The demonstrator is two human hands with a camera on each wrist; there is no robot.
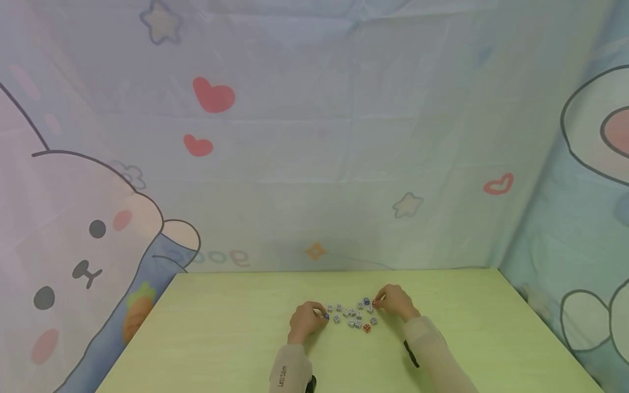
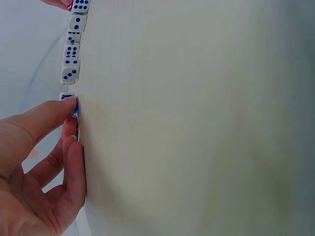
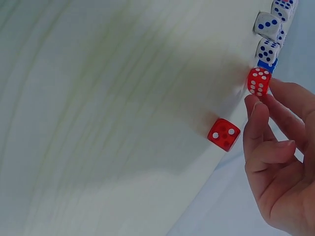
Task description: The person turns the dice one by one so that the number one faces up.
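Note:
A blue die (image 1: 326,316) is pinched between the thumb and fingertips of my left hand (image 1: 306,319), at the left end of a loose cluster of dice. In the left wrist view the thumb covers most of this blue die (image 2: 75,106). On the cluster's right side, my right hand (image 1: 395,302) pinches a red die (image 3: 259,81) with white dots. Several white dice (image 1: 352,313) with blue dots lie between the hands. A second blue die (image 1: 366,301) sits just left of the right fingertips. Nearer the front lies another red die (image 1: 367,328).
The dice lie on a pale yellow-green table (image 1: 221,327). Behind it hangs a printed cloth (image 1: 295,164) with hearts, stars and a cartoon animal, reaching down to the table's back edge. More cloth hangs at the right side.

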